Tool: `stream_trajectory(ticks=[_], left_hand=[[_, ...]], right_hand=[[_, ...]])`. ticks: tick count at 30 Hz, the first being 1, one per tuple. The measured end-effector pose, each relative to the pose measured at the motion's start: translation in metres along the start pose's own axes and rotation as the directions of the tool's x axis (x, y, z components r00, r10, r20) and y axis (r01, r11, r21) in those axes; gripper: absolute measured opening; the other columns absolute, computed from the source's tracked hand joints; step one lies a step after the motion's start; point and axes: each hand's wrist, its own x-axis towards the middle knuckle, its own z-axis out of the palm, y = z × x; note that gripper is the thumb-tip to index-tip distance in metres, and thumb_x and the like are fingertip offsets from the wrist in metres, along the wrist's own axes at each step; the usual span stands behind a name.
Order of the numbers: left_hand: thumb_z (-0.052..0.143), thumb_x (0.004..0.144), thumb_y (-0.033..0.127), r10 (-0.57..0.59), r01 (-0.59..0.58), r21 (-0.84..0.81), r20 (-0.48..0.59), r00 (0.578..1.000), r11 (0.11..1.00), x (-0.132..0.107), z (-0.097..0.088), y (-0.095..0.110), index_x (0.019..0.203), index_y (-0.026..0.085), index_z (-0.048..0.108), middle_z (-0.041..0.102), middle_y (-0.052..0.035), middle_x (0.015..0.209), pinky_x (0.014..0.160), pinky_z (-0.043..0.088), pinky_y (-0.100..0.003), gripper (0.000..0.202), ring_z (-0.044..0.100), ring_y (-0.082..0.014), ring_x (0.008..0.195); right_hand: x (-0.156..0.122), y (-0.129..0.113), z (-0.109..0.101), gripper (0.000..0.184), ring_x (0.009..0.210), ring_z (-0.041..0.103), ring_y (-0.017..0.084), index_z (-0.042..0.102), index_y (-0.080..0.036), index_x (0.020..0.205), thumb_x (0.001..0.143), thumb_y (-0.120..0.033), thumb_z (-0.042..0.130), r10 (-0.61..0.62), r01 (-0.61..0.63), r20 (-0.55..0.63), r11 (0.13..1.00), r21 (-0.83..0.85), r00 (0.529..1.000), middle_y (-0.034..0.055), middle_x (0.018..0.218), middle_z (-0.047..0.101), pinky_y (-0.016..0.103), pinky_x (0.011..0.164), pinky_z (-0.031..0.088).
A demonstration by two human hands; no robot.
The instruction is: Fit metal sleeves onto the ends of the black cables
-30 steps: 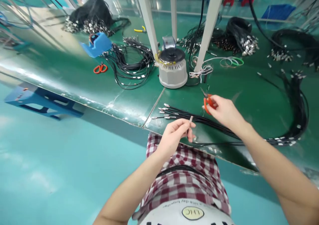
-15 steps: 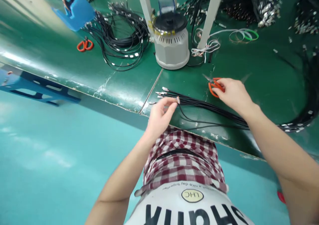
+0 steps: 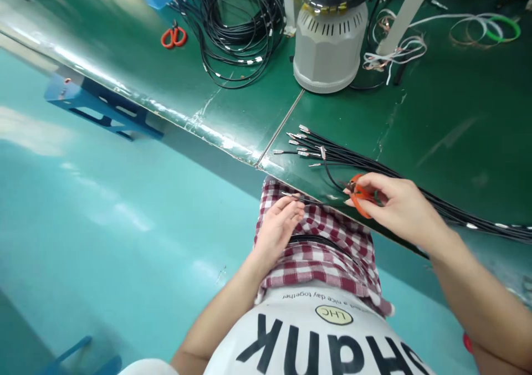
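My left hand is at the table's front edge, its fingers closed around a thin black cable near its tip. The tip pokes out past the fingertips. A pair of orange-handled scissors sits in my right hand, with the short blades pointing left. Close above both hands, a bundle of black cables lies on the green table, metal connectors at its left ends. One cable of the bundle curves down to the scissor blades; I cannot tell whether they touch it.
Behind the bundle stands a grey-white round machine. Coiled black cables and a second pair of orange scissors lie to its left, tangled white wire to its right. A blue stool stands beyond the table edge.
My left hand has left the connector by the bundle and moved down to the table edge, onto another cable. My right hand has brought the scissors down towards the edge. The view has shifted.
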Motion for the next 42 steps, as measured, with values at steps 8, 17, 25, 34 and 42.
stream_trajectory(ticks=[8,17,25,34,42], left_hand=[[0.060,0.095,0.028,0.269,-0.306,0.104,0.273,0.924,0.946,-0.011,0.061,0.041,0.099,0.014,0.054,0.067,-0.0090,0.098,0.064,0.050,-0.028,0.016,0.062,-0.0121,0.065],[0.069,0.087,0.027,0.141,-0.270,0.447,0.301,0.943,0.853,-0.013,0.100,0.049,0.089,0.011,0.060,0.065,-0.0055,0.074,0.052,0.045,-0.020,0.018,0.055,-0.0079,0.055],[0.067,0.090,0.031,0.177,-0.301,0.467,0.291,0.940,0.832,-0.015,0.102,0.045,0.089,0.012,0.059,0.064,-0.0040,0.075,0.055,0.049,-0.021,0.020,0.059,-0.0095,0.060],[0.046,0.102,0.032,0.212,-0.286,0.164,0.364,0.907,0.944,-0.006,0.094,0.054,0.091,0.010,0.058,0.059,-0.0069,0.081,0.063,0.046,-0.030,0.027,0.058,-0.0141,0.064],[0.055,0.095,0.024,0.070,-0.082,0.015,0.390,0.918,0.997,-0.005,0.092,0.058,0.068,0.012,0.039,0.045,-0.0020,0.069,0.055,0.032,-0.026,0.033,0.048,-0.0104,0.056]], right_hand=[[0.008,-0.011,0.019,0.024,0.096,0.066,0.017,0.061,-0.021,0.100,0.085,-0.037,0.072,0.083,-0.089,0.033,0.942,0.324,0.996,0.0039,0.112,0.068,0.026,0.080,0.054],[0.009,-0.037,0.003,0.021,0.071,0.062,0.009,0.059,-0.018,0.094,0.083,-0.027,0.074,0.098,0.046,-0.165,0.717,0.696,0.981,0.0038,0.098,0.068,0.022,0.069,0.054],[0.020,-0.029,0.002,0.024,0.078,0.065,0.009,0.055,-0.017,0.094,0.082,-0.024,0.075,0.094,0.026,-0.107,0.619,0.785,0.990,0.0017,0.087,0.067,0.020,0.074,0.054],[0.020,-0.030,0.000,0.024,0.074,0.064,0.007,0.055,-0.015,0.094,0.083,-0.023,0.075,0.072,0.056,-0.125,0.612,0.789,0.990,0.0034,0.088,0.069,0.017,0.071,0.053],[0.018,-0.029,0.002,0.023,0.077,0.065,0.008,0.056,-0.015,0.095,0.083,-0.022,0.075,0.087,0.058,-0.140,0.614,0.787,0.986,0.0028,0.087,0.066,0.016,0.073,0.053]])
